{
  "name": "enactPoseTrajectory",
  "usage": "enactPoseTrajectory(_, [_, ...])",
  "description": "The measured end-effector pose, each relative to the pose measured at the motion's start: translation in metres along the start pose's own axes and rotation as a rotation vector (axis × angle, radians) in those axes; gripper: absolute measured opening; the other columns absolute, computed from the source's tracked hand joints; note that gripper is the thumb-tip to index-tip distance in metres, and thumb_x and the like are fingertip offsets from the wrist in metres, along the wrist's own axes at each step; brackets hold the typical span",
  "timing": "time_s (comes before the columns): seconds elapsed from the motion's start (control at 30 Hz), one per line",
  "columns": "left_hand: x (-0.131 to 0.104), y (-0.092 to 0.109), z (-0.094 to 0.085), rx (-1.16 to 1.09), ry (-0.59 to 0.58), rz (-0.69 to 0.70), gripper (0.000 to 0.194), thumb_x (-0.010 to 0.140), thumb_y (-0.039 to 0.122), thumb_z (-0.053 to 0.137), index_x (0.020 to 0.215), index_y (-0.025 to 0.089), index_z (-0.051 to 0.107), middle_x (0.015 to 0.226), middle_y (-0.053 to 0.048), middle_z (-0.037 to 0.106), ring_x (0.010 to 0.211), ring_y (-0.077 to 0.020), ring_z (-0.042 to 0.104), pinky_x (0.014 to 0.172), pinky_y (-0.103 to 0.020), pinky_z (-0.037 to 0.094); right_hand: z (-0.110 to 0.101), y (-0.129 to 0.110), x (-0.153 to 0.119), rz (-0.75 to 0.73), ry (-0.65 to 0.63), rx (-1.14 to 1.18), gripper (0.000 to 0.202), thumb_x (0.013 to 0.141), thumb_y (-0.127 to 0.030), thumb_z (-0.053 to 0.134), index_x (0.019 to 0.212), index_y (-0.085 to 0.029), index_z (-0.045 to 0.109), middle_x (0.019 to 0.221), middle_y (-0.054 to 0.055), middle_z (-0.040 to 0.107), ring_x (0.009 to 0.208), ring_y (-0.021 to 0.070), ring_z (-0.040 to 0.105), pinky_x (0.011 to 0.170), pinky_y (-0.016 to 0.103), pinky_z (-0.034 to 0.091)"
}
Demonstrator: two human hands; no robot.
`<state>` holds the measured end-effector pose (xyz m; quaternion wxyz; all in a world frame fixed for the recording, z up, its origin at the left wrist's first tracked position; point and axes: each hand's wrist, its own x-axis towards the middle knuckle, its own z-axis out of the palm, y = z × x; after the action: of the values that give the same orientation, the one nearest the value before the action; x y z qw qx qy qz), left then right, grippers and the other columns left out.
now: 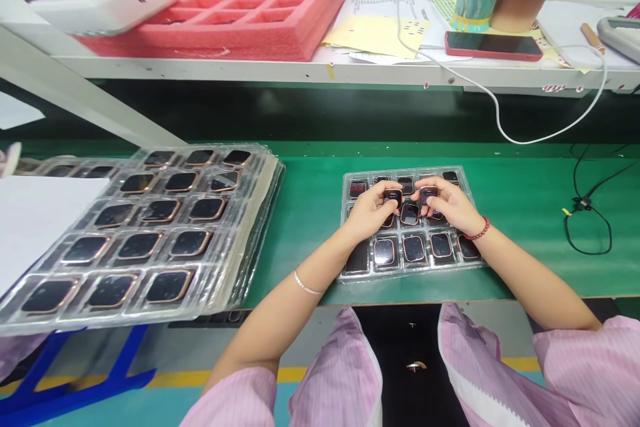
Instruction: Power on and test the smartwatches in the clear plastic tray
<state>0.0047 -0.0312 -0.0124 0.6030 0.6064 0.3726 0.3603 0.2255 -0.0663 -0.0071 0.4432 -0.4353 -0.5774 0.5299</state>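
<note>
My left hand [373, 210] is closed on a smartwatch body [393, 195], dark screen up, its thumb across the lower edge. In my right hand [450, 203] is a second smartwatch body [428, 195], pinched between thumb and fingers. Both are held side by side just above a clear plastic tray [357, 267]. The tray's pockets hold several more watch bodies with dark screens, such as the watch body [385, 252] in the front row. My hands hide part of the middle and back rows.
At left stands a tall stack of clear trays [233, 240] filled with watch bodies, beside a white sheet [45, 220]. A shelf [280, 70] above carries a red foam tray [295, 40], papers and a phone [493, 45]. A white cable [495, 100] hangs down; a black cable [587, 203] lies right.
</note>
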Motion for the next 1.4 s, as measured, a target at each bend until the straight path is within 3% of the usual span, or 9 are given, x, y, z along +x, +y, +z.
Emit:
enactPoseTrajectory(0.13, [-0.0003,0.0001,-0.0006,0.004,0.005,0.016,0.032,0.084,0.027,0.069,0.113,0.014,0.064,0.102,-0.008,0.072,0.067,-0.0119,0.067,0.063,-0.025,0.053,0.0007,-0.0013,-0.0005,0.006,0.0,0.002,0.03,0.088,-0.027,0.066,0.116,-0.018,0.061,0.1,0.007,0.077,0.064,0.0112,0.069,0.057,0.024,0.057])
enactPoseTrajectory(0.37, [0.0001,-0.0007,-0.0019,-0.026,-0.017,0.026,0.032,0.086,0.041,0.07,0.103,0.015,0.066,0.086,-0.004,0.072,0.061,-0.0111,0.064,0.057,-0.023,0.05,0.0009,0.002,-0.0013,0.022,0.008,-0.005,0.026,0.091,-0.032,0.064,0.112,-0.017,0.063,0.094,0.006,0.077,0.058,0.0096,0.065,0.055,0.024,0.055])
enactPoseTrajectory(0.63, [0.0015,-0.0024,0.0,-0.048,0.013,0.037,0.036,0.074,0.017,0.072,0.109,0.015,0.064,0.093,-0.004,0.071,0.073,-0.0126,0.066,0.074,-0.027,0.055,0.0003,0.0034,-0.0001,0.0,-0.023,0.006,0.042,0.08,-0.016,0.063,0.121,-0.019,0.057,0.112,0.008,0.075,0.07,0.0123,0.072,0.059,0.024,0.057])
enactPoseTrajectory(0.97, [0.0016,-0.0019,0.0005,-0.045,0.013,0.022,0.034,0.073,0.014,0.067,0.107,0.015,0.064,0.088,-0.003,0.07,0.068,-0.0119,0.064,0.07,-0.027,0.054,0.0002,0.0035,-0.0005,-0.003,-0.045,-0.041,0.036,0.084,-0.018,0.059,0.12,-0.019,0.058,0.108,0.008,0.075,0.069,0.0117,0.071,0.06,0.025,0.058])
enactPoseTrajectory(1.2, [0.0023,-0.0042,-0.0001,-0.019,0.016,0.026,0.046,0.068,0.008,0.063,0.112,0.016,0.063,0.1,-0.005,0.07,0.078,-0.0134,0.067,0.076,-0.028,0.054,0.0009,0.0015,-0.0003,0.003,-0.039,-0.018,0.045,0.078,-0.012,0.059,0.121,-0.019,0.058,0.111,0.007,0.074,0.072,0.0126,0.072,0.061,0.025,0.057])
enactPoseTrajectory(1.4, [0.0026,-0.0051,-0.0017,-0.036,-0.008,0.039,0.047,0.07,0.012,0.067,0.117,0.017,0.063,0.11,-0.008,0.071,0.089,-0.0168,0.068,0.079,-0.029,0.055,-0.0006,0.005,-0.0001,0.002,-0.049,0.002,0.045,0.08,-0.012,0.06,0.123,-0.02,0.059,0.116,0.009,0.073,0.075,0.0137,0.073,0.062,0.026,0.059])
